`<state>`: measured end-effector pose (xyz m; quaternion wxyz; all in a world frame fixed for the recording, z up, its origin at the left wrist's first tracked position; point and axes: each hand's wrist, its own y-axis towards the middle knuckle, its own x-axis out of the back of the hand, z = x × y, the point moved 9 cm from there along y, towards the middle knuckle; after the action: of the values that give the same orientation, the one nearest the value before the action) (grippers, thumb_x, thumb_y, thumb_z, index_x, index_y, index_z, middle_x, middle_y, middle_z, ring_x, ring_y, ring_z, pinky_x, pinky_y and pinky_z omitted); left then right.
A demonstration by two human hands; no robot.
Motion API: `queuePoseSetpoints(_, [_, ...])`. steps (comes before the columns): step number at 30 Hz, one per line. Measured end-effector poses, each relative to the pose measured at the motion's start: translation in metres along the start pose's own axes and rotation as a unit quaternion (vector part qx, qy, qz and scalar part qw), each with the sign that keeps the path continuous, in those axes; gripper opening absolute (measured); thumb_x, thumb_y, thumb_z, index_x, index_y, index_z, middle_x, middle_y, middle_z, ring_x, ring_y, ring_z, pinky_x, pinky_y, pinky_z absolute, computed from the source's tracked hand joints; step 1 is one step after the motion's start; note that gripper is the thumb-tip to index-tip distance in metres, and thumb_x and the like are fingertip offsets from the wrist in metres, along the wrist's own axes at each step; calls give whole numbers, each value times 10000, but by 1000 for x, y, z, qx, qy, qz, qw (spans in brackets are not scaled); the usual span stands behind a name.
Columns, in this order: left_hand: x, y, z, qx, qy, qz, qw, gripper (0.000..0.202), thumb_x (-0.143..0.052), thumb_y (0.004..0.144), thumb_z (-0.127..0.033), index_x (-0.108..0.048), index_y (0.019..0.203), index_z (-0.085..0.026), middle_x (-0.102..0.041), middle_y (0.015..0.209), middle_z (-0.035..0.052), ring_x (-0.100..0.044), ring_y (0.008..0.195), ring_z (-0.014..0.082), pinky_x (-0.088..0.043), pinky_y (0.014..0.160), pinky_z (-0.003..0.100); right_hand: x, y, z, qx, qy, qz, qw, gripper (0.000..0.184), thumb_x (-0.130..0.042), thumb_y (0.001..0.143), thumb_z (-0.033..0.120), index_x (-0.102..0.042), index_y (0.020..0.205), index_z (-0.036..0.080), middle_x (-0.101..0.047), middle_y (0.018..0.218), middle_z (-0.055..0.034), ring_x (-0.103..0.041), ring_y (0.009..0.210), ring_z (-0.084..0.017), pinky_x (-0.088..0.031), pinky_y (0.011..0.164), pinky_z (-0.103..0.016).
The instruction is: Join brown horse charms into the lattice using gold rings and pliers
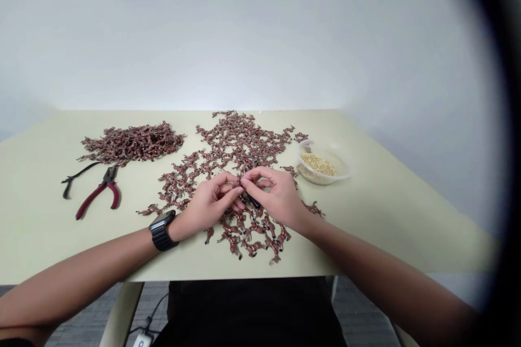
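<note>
Both hands meet above the scattered brown animal figurines (240,146) in the middle of the table. My left hand (214,198), with a black watch (161,230) on its wrist, pinches one small brown animal figurine (239,180), mostly covered by the fingers. The fingertips of my right hand (272,192) are pressed together against the same spot; whatever they pinch is too small to make out. Just under the right fingers shows a black, narrow object (254,201), partly hidden, and I cannot tell whether it is held. More figurines lie below the hands, near the front edge.
To the left is a dense heap of brown figurines (134,142). In front of it lie red-handled pliers (95,199) and a black tool (70,180). A clear plastic bowl (342,173) holding small gold-coloured pieces (319,164) stands right of the scattered figurines. A wall rises behind the table.
</note>
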<state>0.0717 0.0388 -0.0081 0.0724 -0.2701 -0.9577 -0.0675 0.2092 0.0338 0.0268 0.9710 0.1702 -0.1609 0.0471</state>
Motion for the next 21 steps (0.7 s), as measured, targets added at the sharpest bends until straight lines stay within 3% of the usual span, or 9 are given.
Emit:
queuePoseSetpoints(13, [9,-4,-14,-41,96,-55,993,220,-651,939,-398,-642,1031,-200,-712,774,33,-682,716,194,-530,659,288,1,-3,9,45,-57,-19,997,118,-632,932,315,-716,912,235,-741,876,-36,-682,770,-198,-549,712,-326])
queuePoseSetpoints(18, [10,-7,-20,-61,159,-64,983,203,-629,947,-393,-652,996,-198,-705,783,31,-654,709,181,-491,629,257,-1,-7,17,89,-112,-27,989,95,-633,930,293,-706,893,245,-739,897,-42,-674,822,-214,-543,818,-365])
queuePoseSetpoints(21, [10,-8,-23,-73,199,-61,976,198,-628,949,-386,-654,1028,-205,-725,835,37,-668,731,185,-478,631,247,-2,-5,7,39,-49,-13,998,121,-641,927,334,-716,907,241,-737,903,-51,-676,821,-218,-556,790,-365])
